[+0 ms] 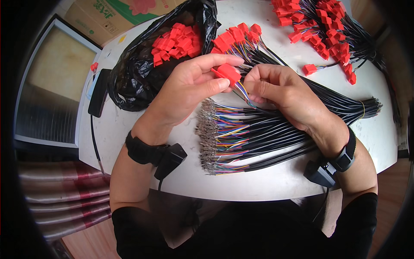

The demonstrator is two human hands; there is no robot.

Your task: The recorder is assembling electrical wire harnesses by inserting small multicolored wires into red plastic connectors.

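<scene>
Between the thumb and fingers of my left hand (192,84) is a red plastic connector housing (227,74). Thin coloured wires run from its lower end to my right hand (280,88), whose fingers pinch them close to the housing. Below both hands lies a row of black cables (276,136), their stripped coloured wires ending in small metal terminals (208,138) on the left. Just beyond my hands, several cables carry red connectors (235,36) on their ends. A band (363,108) ties the cable bundle at its right end.
A black plastic bag (133,77) with loose red housings (177,43) stands at the back left. Another bundle of cables with red connectors (327,30) lies at the back right. A black power bank-like box (99,93) and a cardboard box (103,19) are on the left.
</scene>
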